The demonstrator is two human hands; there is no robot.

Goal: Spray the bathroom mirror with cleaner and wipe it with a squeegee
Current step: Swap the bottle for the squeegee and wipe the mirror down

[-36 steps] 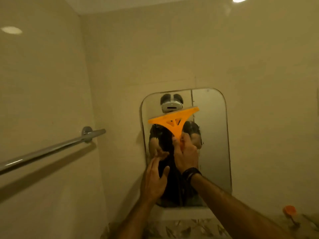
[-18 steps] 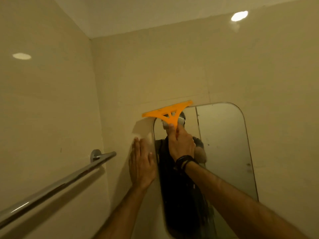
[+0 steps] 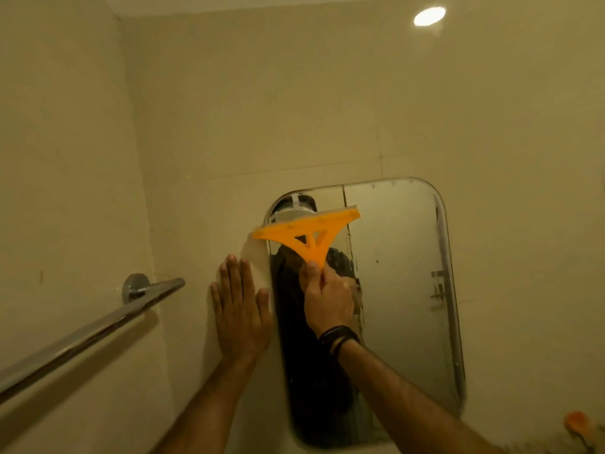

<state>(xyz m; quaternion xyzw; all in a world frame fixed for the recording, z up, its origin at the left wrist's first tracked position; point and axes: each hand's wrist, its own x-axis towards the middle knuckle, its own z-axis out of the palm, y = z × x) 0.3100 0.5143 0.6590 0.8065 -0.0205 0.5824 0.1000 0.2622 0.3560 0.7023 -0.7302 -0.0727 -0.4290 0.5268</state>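
Observation:
A rounded rectangular mirror hangs on the beige tiled wall. An orange squeegee lies against the mirror's upper left part, its blade tilted up to the right and overhanging the left edge. My right hand grips the squeegee's handle from below; a dark band sits on that wrist. My left hand rests flat on the wall just left of the mirror, fingers together and pointing up, holding nothing. The mirror shows a dark reflection of a person and faint streaks on the right.
A chrome towel bar runs along the left wall toward the corner. An orange-topped object, blurred, sits at the bottom right. A ceiling light glows at the top right.
The squeegee rose from mid-mirror to the top edge, then came down a little with my right hand. My left hand left the glass and settled flat on the wall.

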